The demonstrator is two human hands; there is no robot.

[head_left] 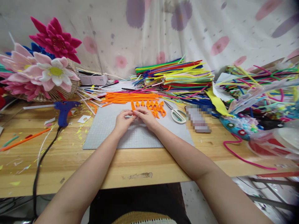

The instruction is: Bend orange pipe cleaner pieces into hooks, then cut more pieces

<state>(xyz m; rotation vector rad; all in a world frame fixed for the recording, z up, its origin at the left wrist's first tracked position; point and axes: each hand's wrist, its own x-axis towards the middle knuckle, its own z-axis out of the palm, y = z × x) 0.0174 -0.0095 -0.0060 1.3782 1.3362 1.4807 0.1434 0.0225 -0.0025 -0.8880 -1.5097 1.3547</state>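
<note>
Head view: both hands meet above the grey mat [140, 140], which lies near the middle of the table [163, 168], close to its near edge. Left hand [124, 119] has its thumb and fingers closed in a pinch on the lower end of a small orange piece [133, 105]; right hand [147, 118] pinches the same piece from the other side, fingertips touching or nearly so. Its rounded tip points toward the table's far edge. Just beyond the right hand, toward the mat's far edge, sits a cluster of looped orange shapes [161, 109]. Scissors [178, 116] with pale handles lie by the mat's far right corner, next to a pixelated object [198, 119]. Orange stems [130, 97] are spread along the mat's far edge. Toward the table's left edge rests a blue glue gun [64, 111], its black cord [43, 157] dropping over the near edge.
</note>
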